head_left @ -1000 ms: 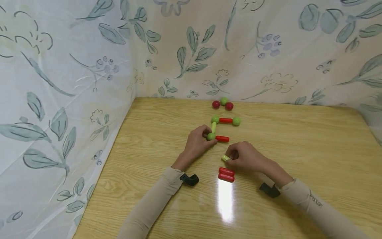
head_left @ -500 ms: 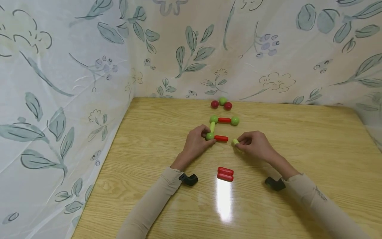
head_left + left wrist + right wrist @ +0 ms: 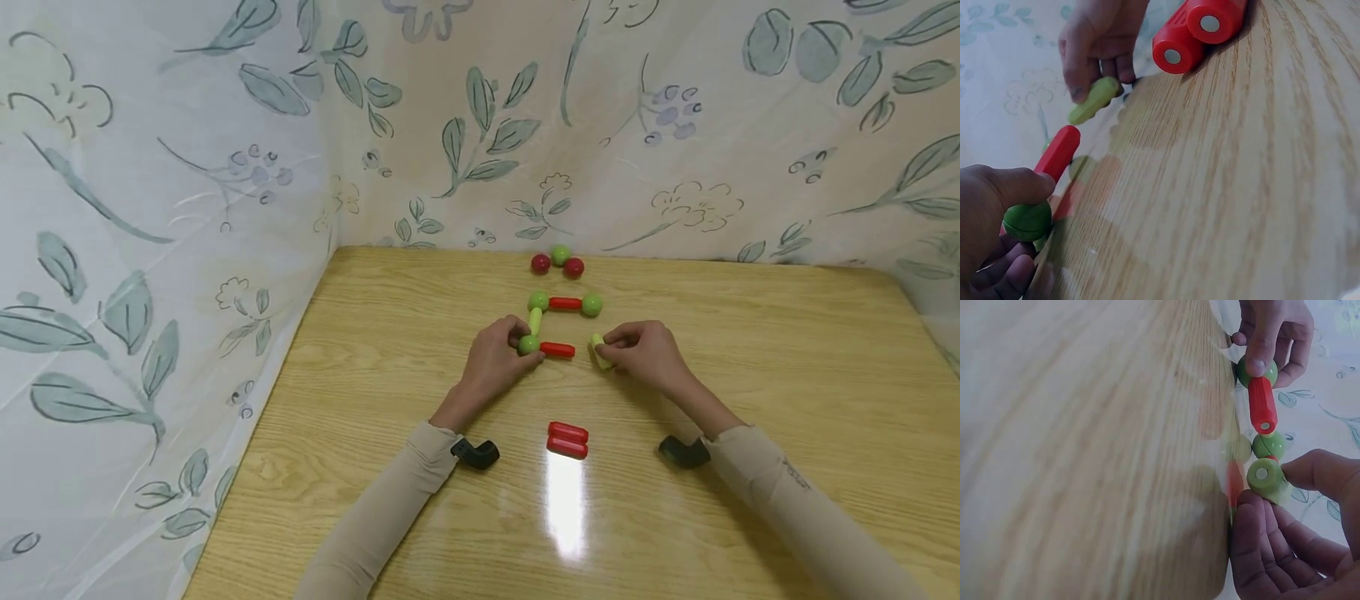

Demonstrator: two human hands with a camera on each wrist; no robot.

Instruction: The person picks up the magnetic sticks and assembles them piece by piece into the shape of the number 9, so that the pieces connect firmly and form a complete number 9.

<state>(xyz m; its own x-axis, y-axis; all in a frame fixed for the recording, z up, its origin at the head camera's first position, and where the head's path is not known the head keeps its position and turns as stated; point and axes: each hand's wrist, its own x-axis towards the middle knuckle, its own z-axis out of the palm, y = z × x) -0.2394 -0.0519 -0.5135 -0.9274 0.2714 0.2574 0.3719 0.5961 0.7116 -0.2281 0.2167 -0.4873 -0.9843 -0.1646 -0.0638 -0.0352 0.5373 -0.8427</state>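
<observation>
My left hand (image 3: 493,357) grips a green ball (image 3: 529,345) at the near corner of a small assembly. From that ball a red rod (image 3: 558,350) points right with its far end free, and a yellow-green rod (image 3: 536,321) runs back to another green ball (image 3: 538,302). A second red rod (image 3: 565,303) links that one to a green ball (image 3: 592,305) on the right. Between thumb and fingers, my right hand (image 3: 647,354) pinches a loose yellow-green rod (image 3: 602,352), just right of the free red end and apart from it. The right wrist view shows a round silvery disc on this rod's end (image 3: 1262,474).
Two red rods (image 3: 567,440) lie side by side on the wooden table (image 3: 360,333), nearer me. Two dark red balls (image 3: 541,264) and a green ball (image 3: 560,255) sit near the back edge. Patterned cloth (image 3: 480,125) hangs behind and on the left.
My right hand has carried the yellow-green rod away from the two loose red rods, forward and to the right, and turned it. My left hand stays on the green ball.
</observation>
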